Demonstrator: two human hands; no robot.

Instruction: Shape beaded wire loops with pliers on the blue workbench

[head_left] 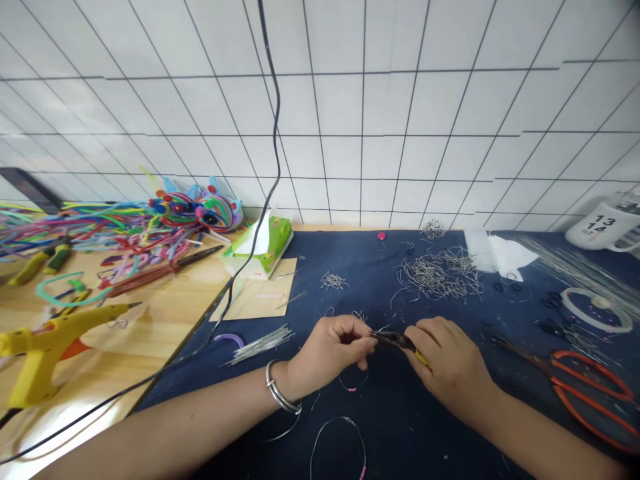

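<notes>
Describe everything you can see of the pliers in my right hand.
The pliers look like dark metal, with a slim, tapering nose and a yellow handle, mostly hidden in the grip of the right hand. They point sideways above the dark blue cloth, nose at the fingertips of the left hand. Whether the jaws are open is too small to tell.

1. The left hand (pixel 327 355) is bare, and the left forearm (pixel 195 415) behind it is uncovered.
2. Round the left wrist (pixel 287 381) sits a bangle (pixel 278 398): shiny, silver-coloured, smooth and rounded like metal, with what look like two slim bands close together and a small raised joint on one side.
3. The right hand (pixel 450 363) and right forearm (pixel 540 427) are both bare.
</notes>
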